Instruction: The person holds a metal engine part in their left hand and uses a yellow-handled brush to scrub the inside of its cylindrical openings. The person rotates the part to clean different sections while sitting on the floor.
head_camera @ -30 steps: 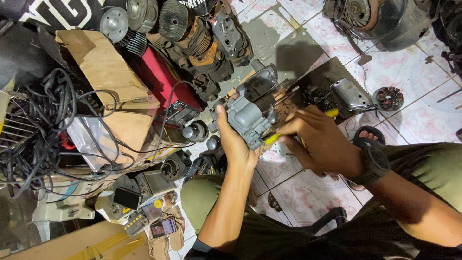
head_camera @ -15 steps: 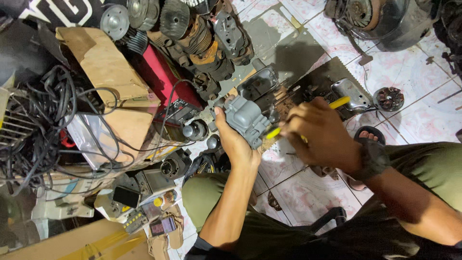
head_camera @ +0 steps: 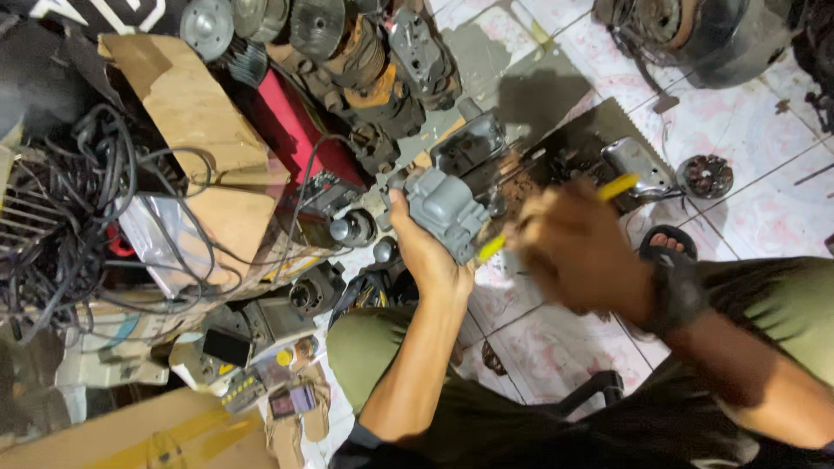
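Observation:
My left hand (head_camera: 426,252) grips a grey cast-metal machine part (head_camera: 445,211) from below, holding it above the floor. My right hand (head_camera: 573,252), blurred by motion, holds a yellow-handled tool (head_camera: 618,186); one yellow end sticks out above the fist and another shows below the grey part (head_camera: 489,249). A dark watch band sits on my right wrist (head_camera: 673,291). My knee in olive trousers (head_camera: 360,347) is just under the left forearm.
Motor and engine parts (head_camera: 356,61) lie at the top. A tangle of black cables (head_camera: 78,217) fills the left, with cardboard sheets (head_camera: 187,104) and a red box (head_camera: 295,130). A dark metal tray with parts (head_camera: 599,148) rests on pink-white tiles (head_camera: 773,165). A sandalled foot (head_camera: 665,243) shows.
My right hand has lifted and swung with the yellow-handled tool, now blurred, moving slightly away from the grey part. My left hand keeps the part in much the same place.

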